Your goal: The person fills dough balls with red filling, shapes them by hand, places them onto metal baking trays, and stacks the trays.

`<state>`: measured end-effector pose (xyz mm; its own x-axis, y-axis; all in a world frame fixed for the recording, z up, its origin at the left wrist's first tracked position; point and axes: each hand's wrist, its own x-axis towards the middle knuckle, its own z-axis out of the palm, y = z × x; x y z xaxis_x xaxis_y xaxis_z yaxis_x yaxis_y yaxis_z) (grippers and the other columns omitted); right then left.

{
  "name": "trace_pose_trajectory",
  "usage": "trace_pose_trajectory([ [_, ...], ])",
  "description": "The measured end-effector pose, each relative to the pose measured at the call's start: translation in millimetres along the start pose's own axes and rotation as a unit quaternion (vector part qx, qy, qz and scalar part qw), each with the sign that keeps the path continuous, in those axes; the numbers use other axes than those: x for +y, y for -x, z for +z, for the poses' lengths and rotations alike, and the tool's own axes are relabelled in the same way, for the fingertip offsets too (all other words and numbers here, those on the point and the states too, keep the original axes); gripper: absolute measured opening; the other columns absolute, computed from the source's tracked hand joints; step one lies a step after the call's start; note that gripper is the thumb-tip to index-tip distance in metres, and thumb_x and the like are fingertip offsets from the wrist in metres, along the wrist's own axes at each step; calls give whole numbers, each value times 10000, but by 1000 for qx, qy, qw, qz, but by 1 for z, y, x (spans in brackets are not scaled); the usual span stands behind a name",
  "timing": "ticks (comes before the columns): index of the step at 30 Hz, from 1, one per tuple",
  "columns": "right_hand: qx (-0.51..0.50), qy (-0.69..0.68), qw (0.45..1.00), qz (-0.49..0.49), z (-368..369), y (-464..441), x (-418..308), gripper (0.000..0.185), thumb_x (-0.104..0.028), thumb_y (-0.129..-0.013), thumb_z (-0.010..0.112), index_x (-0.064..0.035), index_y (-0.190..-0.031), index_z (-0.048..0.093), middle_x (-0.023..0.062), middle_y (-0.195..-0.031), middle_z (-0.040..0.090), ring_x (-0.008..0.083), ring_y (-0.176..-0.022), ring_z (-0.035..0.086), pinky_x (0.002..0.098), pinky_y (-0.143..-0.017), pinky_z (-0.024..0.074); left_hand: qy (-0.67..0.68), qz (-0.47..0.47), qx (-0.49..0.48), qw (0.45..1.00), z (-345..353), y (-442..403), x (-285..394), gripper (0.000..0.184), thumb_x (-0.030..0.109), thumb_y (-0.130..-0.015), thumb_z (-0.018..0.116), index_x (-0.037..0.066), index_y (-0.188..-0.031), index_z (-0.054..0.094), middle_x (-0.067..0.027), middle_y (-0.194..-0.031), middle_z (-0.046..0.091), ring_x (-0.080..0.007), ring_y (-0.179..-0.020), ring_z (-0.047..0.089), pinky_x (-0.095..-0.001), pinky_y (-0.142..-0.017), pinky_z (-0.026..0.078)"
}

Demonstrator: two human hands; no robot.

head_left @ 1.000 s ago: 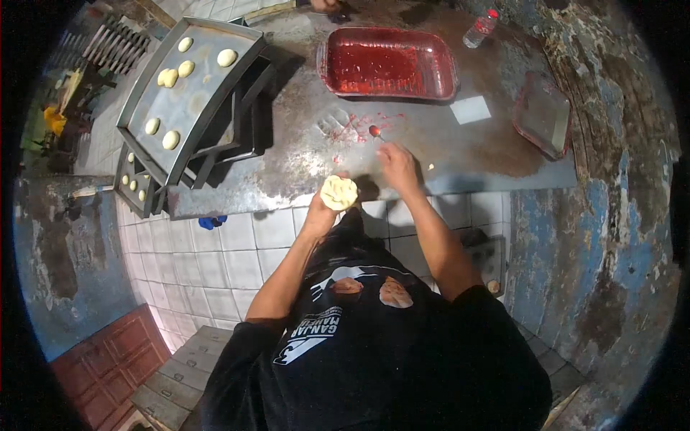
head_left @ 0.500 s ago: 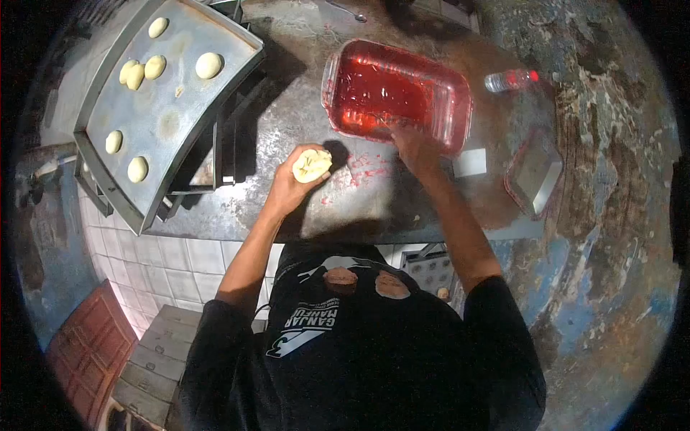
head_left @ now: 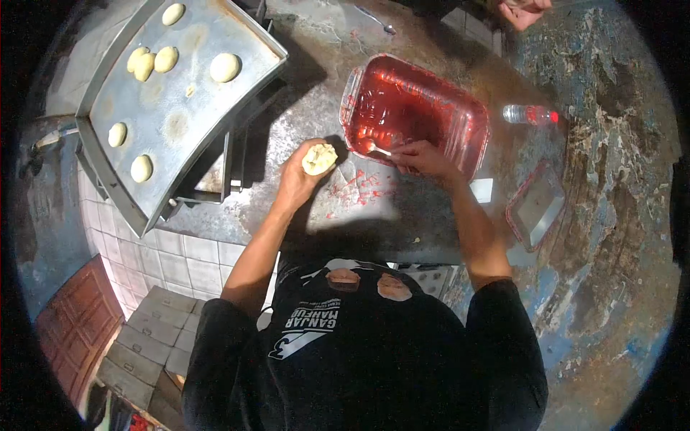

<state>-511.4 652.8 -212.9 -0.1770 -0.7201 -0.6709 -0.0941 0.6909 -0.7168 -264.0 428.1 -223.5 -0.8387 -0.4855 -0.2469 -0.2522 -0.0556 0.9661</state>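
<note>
My left hand (head_left: 294,181) is closed around a pale yellow bun or dough piece (head_left: 319,159), whose rough, opened-looking top faces up. In my right hand (head_left: 425,159) is a small spoon (head_left: 376,148), its bowl over the near left part of a clear plastic tub (head_left: 479,123). Glossy red jam or jelly (head_left: 399,100) covers the tub's bottom and smears its walls. What the spoon carries looks reddish, but I cannot tell how much. Red smears (head_left: 363,188) mark the tabletop between my hands.
At left, a raised metal tray (head_left: 154,108) carries several pale dough rounds (head_left: 225,67). Right of the tub are a bottle (head_left: 528,114), a white card (head_left: 481,190) and a shallow clear tray or lid (head_left: 535,206). Another spoon (head_left: 376,20) lies beyond; another person's hand (head_left: 525,12) shows top right.
My right hand has drawn back towards the tub's near left side, and the spoon now shows. The left hand still grips the bun. Another person's hand has appeared; the view has shifted slightly.
</note>
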Motion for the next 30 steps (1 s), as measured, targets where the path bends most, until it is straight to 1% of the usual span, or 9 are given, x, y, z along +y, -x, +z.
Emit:
trace_pose_trajectory([
  [6, 166, -6, 974, -153, 86, 43, -34, 301, -248, -961, 656, -69, -1193, 730, 61, -784, 683, 172, -686, 645, 332, -613, 517, -54, 75, 74, 993, 52, 1, 3, 494, 103, -895, 748, 67, -1291, 455, -177, -1080, 701, -317, -1018, 711, -404, -866, 550],
  [8, 426, 261, 819, -282, 139, 53, -31, 301, -200, -953, 639, -73, -1216, 710, 117, -860, 704, 268, -719, 684, 391, -621, 553, -104, 94, 72, 988, 71, 7, 8, 487, 141, -900, 724, 74, -1284, 433, -241, -1096, 679, -431, -1022, 687, -460, -849, 541],
  [13, 431, 301, 825, -210, 200, 107, -5, 298, -160, -946, 619, -58, -1216, 693, 166, -932, 704, 323, -780, 701, 436, -653, 577, -285, 24, 63, 956, 72, 39, -9, 356, 192, -904, 683, 95, -1202, 515, -260, -1103, 669, -494, -1006, 637, -565, -795, 498],
  [14, 394, 295, 846, -205, 199, 117, 8, 298, -162, -947, 621, -60, -1218, 690, 166, -941, 707, 316, -786, 706, 431, -656, 580, -248, -32, 128, 960, 69, 45, -16, 318, 152, -906, 676, 80, -1182, 536, -246, -1069, 677, -455, -954, 672, -513, -784, 522],
  [16, 480, 277, 754, -352, 179, 120, 40, 293, -222, -977, 564, -77, -1194, 695, 160, -953, 709, 324, -783, 702, 462, -653, 569, -124, -47, 163, 978, 46, 56, -49, 355, 109, -898, 653, 89, -1239, 553, -175, -1063, 712, -331, -948, 699, -421, -799, 536],
  [18, 399, 373, 830, -113, 137, 116, 54, 323, -294, -990, 508, -70, -1122, 701, 162, -960, 707, 345, -781, 692, 493, -679, 550, -45, -40, 129, 990, 31, 78, -62, 380, 52, -878, 636, 87, -1247, 553, -122, -1085, 693, -268, -975, 669, -380, -820, 525],
  [19, 477, 376, 776, -170, 114, 99, 66, 316, -292, -985, 493, -72, -1060, 707, 166, -930, 706, 352, -780, 689, 509, -683, 541, 36, -42, 93, 994, 25, 83, -67, 414, -5, -858, 619, 85, -1256, 553, -69, -1108, 675, -206, -1002, 640, -339, -841, 514],
  [22, 383, 316, 860, -117, 61, 92, 24, 288, -261, -938, 513, -83, -916, 738, 193, -888, 710, 388, -809, 694, 537, -715, 536, 100, -62, 59, 991, 22, 114, -72, 451, -52, -832, 590, 77, -1263, 550, -19, -1136, 631, -150, -1019, 589, -291, -886, 482],
  [30, 225, 349, 910, 19, 13, -6, -4, 231, -229, -862, 593, -94, -894, 777, 198, -923, 733, 367, -911, 707, 487, -807, 538, 68, -64, 42, 995, 22, 96, -51, 490, -136, -820, 623, 51, -1263, 530, -58, -1178, 646, -172, -1116, 621, -295, -1002, 473],
])
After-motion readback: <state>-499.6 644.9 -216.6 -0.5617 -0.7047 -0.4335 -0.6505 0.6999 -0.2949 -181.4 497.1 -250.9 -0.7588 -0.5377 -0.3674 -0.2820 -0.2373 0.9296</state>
